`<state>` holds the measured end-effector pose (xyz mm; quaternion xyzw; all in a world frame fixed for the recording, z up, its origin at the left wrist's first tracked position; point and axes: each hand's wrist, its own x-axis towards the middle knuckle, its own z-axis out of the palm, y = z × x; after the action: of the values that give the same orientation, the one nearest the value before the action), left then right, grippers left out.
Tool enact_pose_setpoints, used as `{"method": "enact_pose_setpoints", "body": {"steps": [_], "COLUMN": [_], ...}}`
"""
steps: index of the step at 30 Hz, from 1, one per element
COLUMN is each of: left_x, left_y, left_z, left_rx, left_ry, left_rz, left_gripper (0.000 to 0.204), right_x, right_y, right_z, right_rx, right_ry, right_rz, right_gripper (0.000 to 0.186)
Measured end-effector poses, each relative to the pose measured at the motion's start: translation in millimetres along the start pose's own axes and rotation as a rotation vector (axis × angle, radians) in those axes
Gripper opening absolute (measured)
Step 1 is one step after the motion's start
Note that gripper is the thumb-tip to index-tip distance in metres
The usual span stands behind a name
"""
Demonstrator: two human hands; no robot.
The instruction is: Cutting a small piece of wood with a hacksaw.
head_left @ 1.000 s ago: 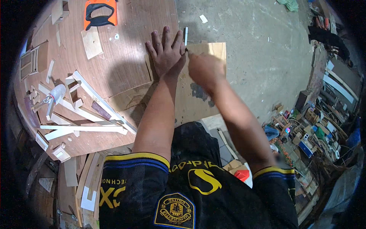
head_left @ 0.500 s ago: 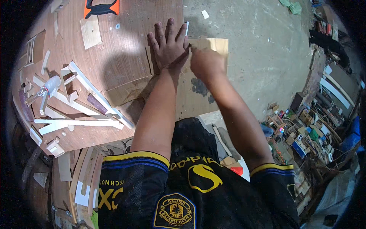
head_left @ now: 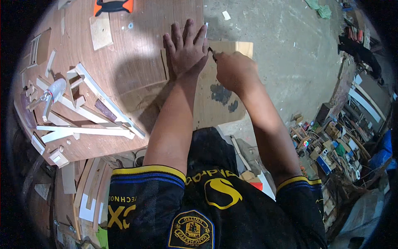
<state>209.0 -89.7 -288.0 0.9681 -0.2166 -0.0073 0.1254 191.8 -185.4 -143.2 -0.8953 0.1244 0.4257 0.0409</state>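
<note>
Nearest, below the table's edge at left: a bundle of long flat wood offcuts [head_left: 89,195] in brown and white, stacked lengthwise beside the person's black short sleeve [head_left: 147,186] with yellow and blue bands. Above these, on the brown wood-grained tabletop [head_left: 137,50], a jumble of narrow white-faced wooden strips [head_left: 87,132] takes up the left corner, a bottle-shaped thing wrapped in crinkled clear plastic [head_left: 57,89] among them. Thin, smooth, pale plywood sheet [head_left: 207,103], straight-sided, blotched with dark stains, lies ahead of the body, its right part seen against grey, scuffed concrete floor [head_left: 290,62]. Left forearm crosses in front of its left side. Left hand [head_left: 186,54] flat, palm down, fingers spread; what lies under the palm is hidden. Right hand [head_left: 235,70] clenched round a slim dark tool [head_left: 212,54], tip near the left thumb, at the sheet's far end; kind of tool cannot be told. Straight, narrow white strip [head_left: 206,30] juts out beside the left index finger. Farther: thin, pale, four-sided wood piece [head_left: 101,35], then an orange-and-black handle [head_left: 112,6], cut by the frame's top.
</note>
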Motion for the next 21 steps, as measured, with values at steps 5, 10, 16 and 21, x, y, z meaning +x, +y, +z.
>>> {"method": "enact_pose_setpoints", "body": {"steps": [5, 10, 16, 21], "left_x": [0.6, -2.9, -0.1, -3.3], "left_y": [1.2, -4.9, -4.8, 1.3], "left_z": [1.6, 16.3, 19.5, 14.4], "left_rx": [-0.017, -0.042, -0.022, -0.052], "left_ry": [0.035, 0.137, 0.049, 0.144], "left_rz": [0.011, -0.021, -0.002, -0.016], "left_gripper": [0.042, 0.04, 0.047, 0.039], "right_x": [-4.6, -18.5, -12.9, 4.4], "right_y": [-1.1, 3.0, -9.3, -5.1], "right_z": [6.8, 14.0, 20.4, 40.7], "right_rx": [0.078, 0.087, 0.102, 0.15], "right_ry": [-0.013, 0.024, 0.016, 0.104], "right_rz": [0.11, 0.071, 0.137, 0.114], "right_gripper": [0.035, 0.047, 0.048, 0.047]}}
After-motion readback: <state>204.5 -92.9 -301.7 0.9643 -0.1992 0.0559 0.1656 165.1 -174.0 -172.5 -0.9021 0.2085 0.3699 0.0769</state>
